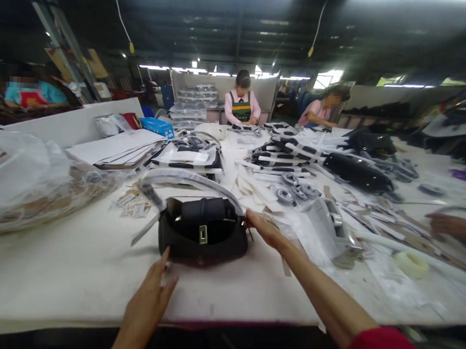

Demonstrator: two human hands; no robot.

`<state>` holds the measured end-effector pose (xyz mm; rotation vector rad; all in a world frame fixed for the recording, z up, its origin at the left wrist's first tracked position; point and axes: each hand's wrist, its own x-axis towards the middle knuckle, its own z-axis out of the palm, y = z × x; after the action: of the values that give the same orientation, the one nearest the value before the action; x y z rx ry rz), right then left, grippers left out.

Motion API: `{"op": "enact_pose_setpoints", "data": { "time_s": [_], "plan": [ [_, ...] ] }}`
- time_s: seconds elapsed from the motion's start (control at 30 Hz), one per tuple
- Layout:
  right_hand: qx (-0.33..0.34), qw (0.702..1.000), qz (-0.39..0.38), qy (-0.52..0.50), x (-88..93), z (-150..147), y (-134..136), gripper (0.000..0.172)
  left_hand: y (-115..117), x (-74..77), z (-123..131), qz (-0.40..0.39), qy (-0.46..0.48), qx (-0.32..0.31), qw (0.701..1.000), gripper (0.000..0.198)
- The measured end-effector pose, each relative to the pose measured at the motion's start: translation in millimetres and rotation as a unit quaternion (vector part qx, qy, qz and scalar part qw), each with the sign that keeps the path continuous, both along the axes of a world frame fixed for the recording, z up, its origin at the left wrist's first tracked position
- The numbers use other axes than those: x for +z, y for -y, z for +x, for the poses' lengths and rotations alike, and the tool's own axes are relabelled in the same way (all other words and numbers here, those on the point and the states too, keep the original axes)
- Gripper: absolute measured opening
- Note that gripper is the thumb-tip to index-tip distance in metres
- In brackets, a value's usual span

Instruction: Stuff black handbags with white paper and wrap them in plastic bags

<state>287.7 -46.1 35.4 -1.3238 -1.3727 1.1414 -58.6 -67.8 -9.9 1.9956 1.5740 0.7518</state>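
Observation:
A black handbag [203, 246] stands on the white table in front of me, its mouth facing me and a silver clasp plate [203, 235] at the front. Its handle [193, 178], wrapped in whitish film, arches over the top, and a loose wrapped end hangs at the left. At the bag's right end, near the handle joint, my right hand [265, 230] grips the side with fingers together, their tips partly hidden. My left hand [152, 293] has thumb and index finger apart, the index tip at the bag's lower left corner.
Wrapped bag parts [190, 158] lie behind the bag, with another stack [281, 154] to the right. A tape dispenser [332, 230] and a tape roll [411, 263] are at right. Plastic bags [19, 182] fill the left. Co-workers sit beyond; another person's hand [451, 226] shows at far right.

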Motion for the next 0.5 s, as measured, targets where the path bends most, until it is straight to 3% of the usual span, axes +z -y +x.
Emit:
{"op": "enact_pose_setpoints", "data": {
  "time_s": [0.13, 0.27, 0.37, 0.5],
  "plan": [
    [0.014, 1.000, -0.011, -0.023, -18.4, -53.2, 60.3, 0.035, -60.4, 15.6, 12.8, -0.027, 0.080, -0.031, 0.996, 0.067],
    [-0.027, 0.996, -0.046, -0.075, -34.4, -112.9, 87.2, 0.031, -102.2, 30.6, 38.4, -0.027, 0.107, -0.055, 0.992, 0.050],
    [-0.040, 0.994, -0.061, -0.082, -38.2, -133.7, 88.8, 0.021, -103.1, 30.9, 46.5, -0.033, 0.107, -0.044, 0.993, 0.051],
    [-0.047, 0.994, -0.062, -0.077, -43.2, -136.6, 86.8, 0.003, -62.5, 21.1, 38.6, 0.038, 0.121, 0.020, 0.992, 0.051]
  ]
}}
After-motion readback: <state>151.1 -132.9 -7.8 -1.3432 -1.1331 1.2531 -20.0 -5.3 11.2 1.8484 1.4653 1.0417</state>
